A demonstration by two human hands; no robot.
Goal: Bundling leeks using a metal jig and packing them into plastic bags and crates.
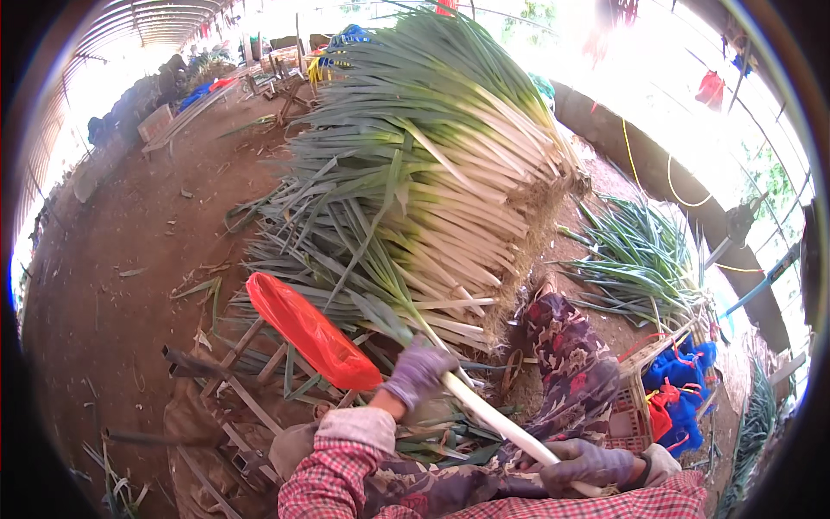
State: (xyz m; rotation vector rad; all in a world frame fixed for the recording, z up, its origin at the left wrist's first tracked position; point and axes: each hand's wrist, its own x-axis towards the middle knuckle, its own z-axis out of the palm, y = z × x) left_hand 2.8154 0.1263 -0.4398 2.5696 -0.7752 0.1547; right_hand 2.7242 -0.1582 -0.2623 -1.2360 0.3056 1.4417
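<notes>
A long scallion stalk (pixel 496 415) lies slantwise across my lap, its white end low on the right and its green leaves up toward the pile. My left hand (pixel 420 371), in a purple glove, is closed around the stalk where white turns green. Near the root end, my gloved right hand (pixel 580 466) grips the same stalk. Beyond my hands rises a big heap of scallions (pixel 447 214), white stems and roots facing right, leaves to the left. Stripped leaves (pixel 447 438) are scattered between my legs, partly hidden by my arms.
A red plastic bag (pixel 311 331) hangs beside my left forearm, near a metal frame (pixel 237 389). To the right stands a plastic crate (pixel 629 415) with blue mesh (pixel 677 389). Behind it lies a smaller bunch of scallions (pixel 642 259). Bare soil (pixel 130 272) spreads to the left.
</notes>
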